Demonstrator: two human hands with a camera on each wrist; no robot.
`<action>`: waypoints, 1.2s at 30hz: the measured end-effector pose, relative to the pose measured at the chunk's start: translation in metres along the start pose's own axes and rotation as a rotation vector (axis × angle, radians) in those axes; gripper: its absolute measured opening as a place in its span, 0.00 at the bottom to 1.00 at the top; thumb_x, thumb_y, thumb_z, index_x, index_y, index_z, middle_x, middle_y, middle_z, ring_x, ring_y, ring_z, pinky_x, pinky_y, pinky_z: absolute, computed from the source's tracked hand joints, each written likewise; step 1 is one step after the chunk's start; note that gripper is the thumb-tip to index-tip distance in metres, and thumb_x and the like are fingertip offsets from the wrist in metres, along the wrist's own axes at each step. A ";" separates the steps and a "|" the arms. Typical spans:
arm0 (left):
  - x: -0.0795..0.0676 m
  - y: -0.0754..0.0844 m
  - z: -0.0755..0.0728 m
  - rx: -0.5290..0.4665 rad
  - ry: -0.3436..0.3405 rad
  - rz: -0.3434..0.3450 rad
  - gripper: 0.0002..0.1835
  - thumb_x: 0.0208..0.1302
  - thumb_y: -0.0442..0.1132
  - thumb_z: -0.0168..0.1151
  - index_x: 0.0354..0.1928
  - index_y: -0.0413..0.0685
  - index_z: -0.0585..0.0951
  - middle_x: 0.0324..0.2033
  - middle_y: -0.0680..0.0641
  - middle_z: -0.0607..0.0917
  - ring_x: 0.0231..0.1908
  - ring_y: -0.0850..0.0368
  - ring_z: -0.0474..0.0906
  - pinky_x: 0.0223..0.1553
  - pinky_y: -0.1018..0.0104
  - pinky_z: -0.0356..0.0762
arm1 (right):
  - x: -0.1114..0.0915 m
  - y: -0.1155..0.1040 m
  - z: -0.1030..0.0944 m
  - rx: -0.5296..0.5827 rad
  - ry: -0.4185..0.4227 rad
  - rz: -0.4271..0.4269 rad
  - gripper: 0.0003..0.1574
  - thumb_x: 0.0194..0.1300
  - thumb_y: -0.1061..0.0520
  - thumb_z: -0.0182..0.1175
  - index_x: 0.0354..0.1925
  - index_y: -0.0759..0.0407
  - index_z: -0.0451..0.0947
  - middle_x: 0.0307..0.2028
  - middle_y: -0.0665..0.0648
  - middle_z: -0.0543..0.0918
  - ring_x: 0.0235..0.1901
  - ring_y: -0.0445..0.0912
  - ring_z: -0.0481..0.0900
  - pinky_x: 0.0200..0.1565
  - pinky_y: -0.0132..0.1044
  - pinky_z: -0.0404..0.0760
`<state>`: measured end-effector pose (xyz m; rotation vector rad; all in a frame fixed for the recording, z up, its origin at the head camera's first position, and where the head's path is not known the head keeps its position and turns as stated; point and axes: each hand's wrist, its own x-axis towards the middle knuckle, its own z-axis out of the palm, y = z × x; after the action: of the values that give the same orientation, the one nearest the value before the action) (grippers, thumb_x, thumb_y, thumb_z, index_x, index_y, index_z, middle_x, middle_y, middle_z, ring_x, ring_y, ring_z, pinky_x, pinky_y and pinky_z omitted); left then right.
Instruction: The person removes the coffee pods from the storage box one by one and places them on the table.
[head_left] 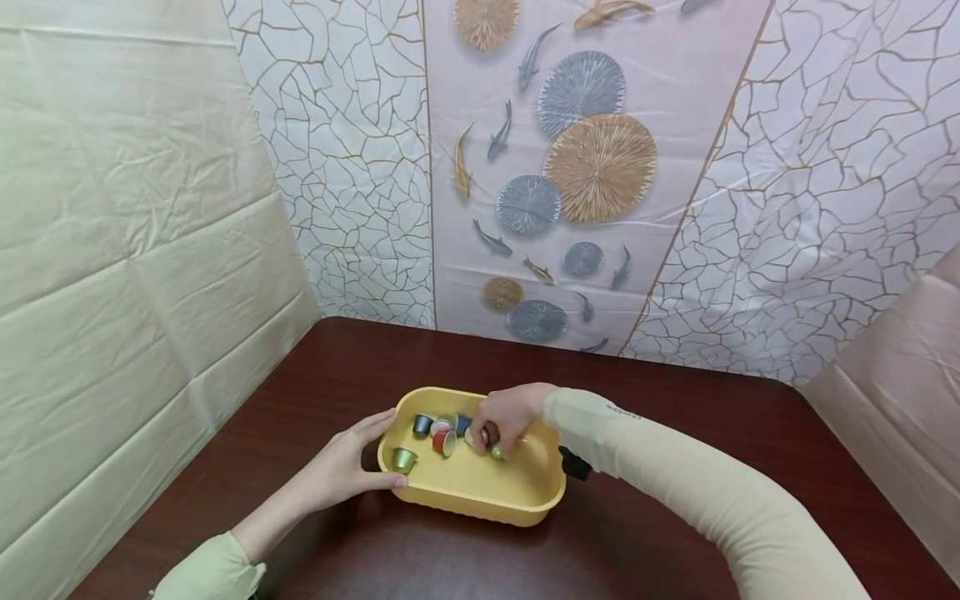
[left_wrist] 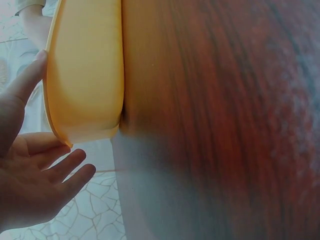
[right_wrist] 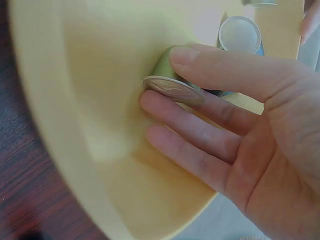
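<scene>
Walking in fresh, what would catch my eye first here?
Probably the bright yellow tray on the dark table, with small colourful cups inside. The right hand, reaching in, pinches a green cup, while the left hand touches the tray's left end. Behind, fish and round discs decorate the backdrop.

Left hand (head_left: 351, 463) touching 1 yellow tray (head_left: 472, 508); right hand (head_left: 510, 414) inside, among capsules (head_left: 403, 460).

The support surface is a dark reddish-brown table (head_left: 637, 546) with a streaked wood-grain finish, rounded far corners and a pale sheen toward the front. A yellow oblong tray (head_left: 465, 478) with rounded corners and raised walls rests directly on it, upright, long sides running roughly left to right.
</scene>
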<state>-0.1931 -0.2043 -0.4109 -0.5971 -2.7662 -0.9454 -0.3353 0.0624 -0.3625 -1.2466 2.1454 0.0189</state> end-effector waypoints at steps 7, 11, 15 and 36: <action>-0.001 0.003 -0.001 -0.003 0.000 -0.003 0.50 0.48 0.57 0.77 0.68 0.34 0.70 0.69 0.38 0.72 0.68 0.40 0.69 0.65 0.41 0.69 | 0.005 -0.001 0.001 0.001 0.016 -0.015 0.17 0.51 0.68 0.69 0.39 0.52 0.84 0.29 0.47 0.78 0.23 0.34 0.70 0.23 0.26 0.70; -0.001 0.004 -0.002 -0.013 -0.001 -0.006 0.49 0.48 0.55 0.78 0.68 0.33 0.70 0.69 0.37 0.72 0.68 0.39 0.69 0.65 0.41 0.68 | 0.005 0.000 0.002 -0.027 0.041 -0.029 0.14 0.52 0.66 0.69 0.37 0.51 0.84 0.26 0.44 0.79 0.21 0.34 0.70 0.23 0.25 0.71; 0.000 0.004 -0.002 -0.014 -0.012 -0.015 0.49 0.49 0.55 0.78 0.68 0.34 0.69 0.69 0.38 0.72 0.69 0.40 0.69 0.65 0.41 0.68 | 0.002 -0.001 0.000 -0.043 0.085 -0.020 0.14 0.51 0.64 0.69 0.36 0.48 0.84 0.25 0.44 0.79 0.18 0.34 0.70 0.23 0.26 0.71; -0.001 0.001 0.000 0.012 -0.009 -0.003 0.50 0.49 0.58 0.76 0.68 0.35 0.70 0.69 0.39 0.72 0.68 0.40 0.69 0.64 0.42 0.70 | -0.022 -0.011 -0.023 -0.013 0.273 -0.062 0.17 0.55 0.59 0.67 0.45 0.49 0.82 0.38 0.45 0.83 0.37 0.41 0.79 0.40 0.30 0.78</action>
<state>-0.1919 -0.2037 -0.4101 -0.5972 -2.7788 -0.9288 -0.3313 0.0666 -0.3292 -1.3900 2.3370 -0.1733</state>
